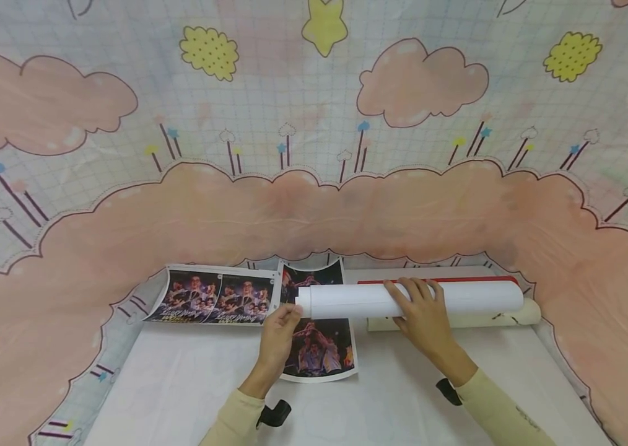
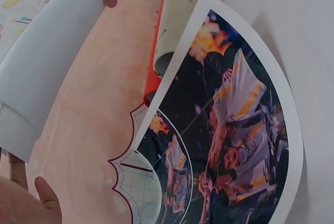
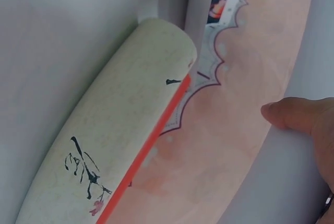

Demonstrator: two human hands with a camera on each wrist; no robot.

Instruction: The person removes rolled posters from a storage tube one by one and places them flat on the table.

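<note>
A white paper roll (image 1: 358, 301) is raised crosswise above the table, its left end showing a narrower inner layer. My left hand (image 1: 277, 337) pinches that left end between thumb and fingers; in the left wrist view part of this hand (image 2: 26, 198) shows at the roll's end. Farther right, my right hand (image 1: 422, 313) grips the roll from above, fingers on the far side and thumb on the near side. In the right wrist view its thumb (image 3: 295, 113) lies along the white surface. Beneath the roll lies a curled concert photo poster (image 1: 319, 353), partly covered by it.
Left of the hands, a sheet with two group pictures (image 1: 244, 297) lies with curled edges. Behind the roll, at right, are a cream scroll with ink painting (image 3: 120, 98) and a red roll (image 1: 464, 280). A cartoon-print cloth (image 1: 314, 210) rises behind the white table (image 1: 191, 384).
</note>
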